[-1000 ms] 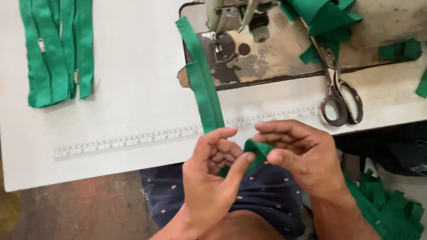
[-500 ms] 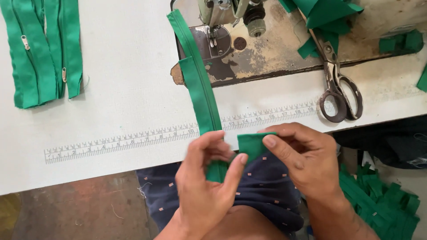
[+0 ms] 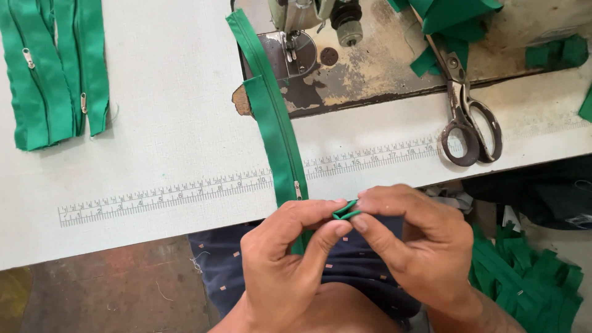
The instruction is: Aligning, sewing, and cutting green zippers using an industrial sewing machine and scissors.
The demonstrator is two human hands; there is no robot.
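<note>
Both of my hands meet just below the table's front edge, over my lap. My left hand (image 3: 290, 253) and my right hand (image 3: 419, 246) pinch a small folded piece of green fabric (image 3: 346, 211) between thumbs and fingertips. A long green zipper strip (image 3: 274, 123) runs from the sewing machine's presser foot (image 3: 290, 43) down across the white table (image 3: 172, 123) to my left hand; its metal slider (image 3: 298, 189) lies just above my fingers.
Large metal scissors (image 3: 465, 117) lie at the right on the table. Several green zippers (image 3: 55, 68) are stacked at the far left. A printed ruler strip (image 3: 166, 194) runs along the table front. Green fabric scraps (image 3: 530, 277) are piled at lower right, more green cloth (image 3: 453, 12) behind the machine.
The green piece was spread flat between my fingers; now it is folded small and pinched at my fingertips. The view has tilted slightly, shifting the table up and left.
</note>
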